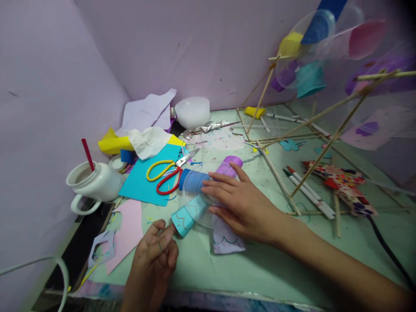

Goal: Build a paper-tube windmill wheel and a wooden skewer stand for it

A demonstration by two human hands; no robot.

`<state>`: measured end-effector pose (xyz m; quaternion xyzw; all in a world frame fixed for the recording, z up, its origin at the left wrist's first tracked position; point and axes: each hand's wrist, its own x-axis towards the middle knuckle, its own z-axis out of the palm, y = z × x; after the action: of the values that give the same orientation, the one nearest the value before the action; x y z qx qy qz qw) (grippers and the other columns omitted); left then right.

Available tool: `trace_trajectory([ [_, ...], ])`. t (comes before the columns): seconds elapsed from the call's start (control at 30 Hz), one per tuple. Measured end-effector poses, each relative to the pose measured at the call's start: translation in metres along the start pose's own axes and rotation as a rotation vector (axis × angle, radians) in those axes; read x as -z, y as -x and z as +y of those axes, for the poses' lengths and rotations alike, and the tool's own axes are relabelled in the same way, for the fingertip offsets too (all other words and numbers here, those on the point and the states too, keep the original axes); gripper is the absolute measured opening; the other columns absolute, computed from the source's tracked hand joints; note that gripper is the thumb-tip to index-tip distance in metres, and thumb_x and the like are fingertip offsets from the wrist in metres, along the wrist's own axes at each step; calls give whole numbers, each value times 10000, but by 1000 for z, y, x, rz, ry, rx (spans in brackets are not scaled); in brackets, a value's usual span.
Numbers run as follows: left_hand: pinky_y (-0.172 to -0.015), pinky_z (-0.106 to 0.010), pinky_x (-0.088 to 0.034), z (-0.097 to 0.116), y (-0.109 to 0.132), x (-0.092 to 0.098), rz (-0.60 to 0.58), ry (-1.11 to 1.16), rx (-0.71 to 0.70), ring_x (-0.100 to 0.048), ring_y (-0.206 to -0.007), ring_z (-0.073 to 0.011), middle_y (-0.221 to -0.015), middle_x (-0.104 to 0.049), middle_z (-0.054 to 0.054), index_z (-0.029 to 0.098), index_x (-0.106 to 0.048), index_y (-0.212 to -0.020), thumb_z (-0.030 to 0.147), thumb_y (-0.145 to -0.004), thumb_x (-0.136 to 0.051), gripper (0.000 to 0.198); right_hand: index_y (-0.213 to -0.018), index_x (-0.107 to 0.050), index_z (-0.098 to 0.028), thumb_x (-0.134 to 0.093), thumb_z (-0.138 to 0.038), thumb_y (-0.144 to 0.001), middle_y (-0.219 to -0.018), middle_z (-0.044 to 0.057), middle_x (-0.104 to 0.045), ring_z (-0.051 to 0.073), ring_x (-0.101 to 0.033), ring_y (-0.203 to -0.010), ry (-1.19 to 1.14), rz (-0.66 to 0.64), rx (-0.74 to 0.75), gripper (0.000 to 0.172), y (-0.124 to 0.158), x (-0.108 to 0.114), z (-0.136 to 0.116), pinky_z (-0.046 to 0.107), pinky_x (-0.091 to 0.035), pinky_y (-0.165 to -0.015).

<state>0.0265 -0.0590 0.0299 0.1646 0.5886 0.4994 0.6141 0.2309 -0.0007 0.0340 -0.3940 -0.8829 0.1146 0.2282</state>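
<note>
Right hand [240, 203] is lying palm down over three clear plastic cups that are resting on their sides near the middle of the table [260, 268], a little toward its near edge. Its fingers are spread and flat, apparently pinning the cups so they are not rolling. The teal-wrapped cup [186, 216] is pointing its base toward the near-left corner. The blue-wrapped cup [194, 180] and purple-wrapped cup [229, 166] are lying just behind it, their rims overlapping under the palm.

Left hand [152, 258] is sitting by the near edge with its fingers curled together and thumb and forefinger tips meeting the teal base, seemingly steadying it. Whether they are pinching anything cannot be told.

A lilac paper cut-out [225, 240] is lying partly under the right wrist. Scissors [169, 173] are resting on a teal paper sheet [146, 186] just behind the cups, within reach. A white mug [94, 182] is standing at the left edge, and markers [308, 193] are lying toward the right edge
</note>
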Motion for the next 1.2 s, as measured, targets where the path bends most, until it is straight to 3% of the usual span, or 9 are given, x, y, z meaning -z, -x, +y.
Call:
trace_trajectory([
  [0.3,-321,-148,-264,-5,-10,1,-123,202,83,-303,-321,-36,-470,-375,82,190,-542,-879,127,-582,-680,334,-1276,-525,-213,-432,-315,-921,-1379,66,-485,294,-383,-1299,94,-182,43,380,-5,-12,-8,596,-177,-1074],
  [0.5,-333,-158,-297,-5,-8,0,-111,237,80,-330,-340,-31,-537,-442,57,188,-571,-915,134,-580,-664,352,-1253,-546,-255,-433,-315,-921,-1392,46,-473,286,-379,-1303,99,-192,47,356,-2,-12,-6,586,-197,-1069],
  [0.73,-364,-178,-318,-6,-1,1,76,-51,-76,-500,-465,-90,-799,-632,-7,249,-519,-1014,191,-614,-670,431,-1240,-550,-207,-404,-240,-922,-1385,88,-477,236,-418,-1279,-38,-106,37,351,-3,2,-2,559,-198,-1082],
  [0.83,-447,-220,-405,-10,9,12,169,-233,-251,-533,-549,-107,-1016,-647,-7,296,-531,-955,253,-637,-696,361,-1123,-611,-219,-414,-224,-911,-1226,76,-606,201,-537,-1145,-182,230,-130,289,14,23,-5,466,-324,-1045],
  [0.93,-649,-258,-474,-7,22,18,239,-450,-393,-594,-809,-170,-1076,-635,21,304,-583,-851,306,-659,-710,230,-894,-652,-252,-501,-305,-884,-916,31,-680,188,-623,-893,-455,495,-503,161,51,38,-23,338,-498,-806],
  [0.97,-731,-266,-469,-4,23,18,251,-543,-462,-588,-904,-189,-1078,-636,28,304,-599,-827,326,-671,-705,190,-805,-644,-253,-528,-351,-867,-805,19,-666,177,-623,-789,-603,507,-593,165,66,38,-31,299,-512,-699],
  [1.07,-877,-293,-410,17,15,5,225,-806,-691,-542,-1051,-234,-1041,-652,25,305,-656,-835,350,-700,-680,144,-696,-623,-226,-517,-450,-853,-705,25,-633,148,-588,-631,-1122,230,-778,294,105,23,-57,268,-495,-574],
  [1.13,-862,-293,-413,35,-1,-10,103,-876,-791,-547,-1027,-245,-991,-658,6,295,-688,-883,326,-686,-693,200,-799,-649,-222,-569,-466,-812,-1042,72,-638,148,-608,-700,-1297,113,-847,257,119,6,-71,287,-512,-608],
  [1.2,-909,-287,-389,49,-18,-31,-37,-882,-868,-542,-1037,-236,-1011,-653,-4,276,-696,-896,268,-702,-678,195,-926,-641,-232,-631,-473,-760,-1325,102,-486,187,-619,-866,-1404,66,-852,292,121,-10,-82,295,-519,-644],
])
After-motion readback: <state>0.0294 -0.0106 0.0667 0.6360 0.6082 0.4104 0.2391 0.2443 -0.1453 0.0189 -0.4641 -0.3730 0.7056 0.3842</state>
